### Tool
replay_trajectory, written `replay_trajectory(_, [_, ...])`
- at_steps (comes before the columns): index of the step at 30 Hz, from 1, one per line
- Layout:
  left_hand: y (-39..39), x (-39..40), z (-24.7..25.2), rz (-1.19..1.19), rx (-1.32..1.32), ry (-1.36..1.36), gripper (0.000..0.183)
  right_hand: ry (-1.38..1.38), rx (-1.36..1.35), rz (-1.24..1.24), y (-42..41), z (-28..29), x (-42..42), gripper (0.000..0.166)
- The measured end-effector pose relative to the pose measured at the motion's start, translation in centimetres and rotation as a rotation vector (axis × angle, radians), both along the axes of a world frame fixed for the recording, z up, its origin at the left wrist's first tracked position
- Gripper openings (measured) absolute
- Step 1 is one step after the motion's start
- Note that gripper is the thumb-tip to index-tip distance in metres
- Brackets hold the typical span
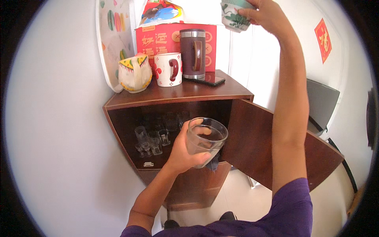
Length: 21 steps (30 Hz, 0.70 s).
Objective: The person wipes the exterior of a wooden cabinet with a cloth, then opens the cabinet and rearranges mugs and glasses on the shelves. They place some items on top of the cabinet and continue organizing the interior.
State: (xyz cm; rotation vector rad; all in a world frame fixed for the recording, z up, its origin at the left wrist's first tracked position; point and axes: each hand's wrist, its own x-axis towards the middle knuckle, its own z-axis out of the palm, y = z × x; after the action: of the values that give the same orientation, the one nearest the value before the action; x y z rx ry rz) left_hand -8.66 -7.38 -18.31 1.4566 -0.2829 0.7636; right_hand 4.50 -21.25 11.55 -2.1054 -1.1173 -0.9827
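Observation:
A clear glass cup (207, 142) is gripped in my left hand (186, 148), in front of the cabinet's dark compartment. My right hand (260, 16) is raised high at the top right and holds a white and green patterned ceramic cup (235, 17), cut off by the picture's edge. Inside the wooden cabinet (177, 94), several small drinking glasses (154, 140) stand on the shelf. Its door (254, 139) is swung out to the right, partly behind my right arm. A dark cloth (213, 164) shows below the glass cup.
On the cabinet top stand a yellow-trimmed pitcher (134, 77), a white mug (168, 71) and a dark lidded tumbler (192, 56). A phone (211, 80) lies beside the tumbler. Behind are a red box (165, 37), a plastic bag (161, 13) and a patterned tray (114, 38).

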Motion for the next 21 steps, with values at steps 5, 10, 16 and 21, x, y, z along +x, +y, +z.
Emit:
replay_trajectory(5, [-1.1,-2.9,2.7,0.133,-0.066,0.045,0.091,-0.161,0.114,0.305,2.1,-3.7,5.8,0.028])
replay_trajectory(10, [-1.2,-4.9,6.8,0.234,-0.112,-0.029,0.094,0.145,-0.031,0.434,2.6,-5.2,4.9,0.026])
replay_trajectory(16, [-0.2,-4.8,10.7,0.396,-0.083,-0.169,0.093,0.134,-0.173,0.579,1.8,-6.1,3.7,0.02])
replay_trajectory(21, [1.4,-3.4,12.4,0.469,-0.08,-0.213,0.09,0.108,-0.344,0.648,1.7,-5.7,3.6,0.024])
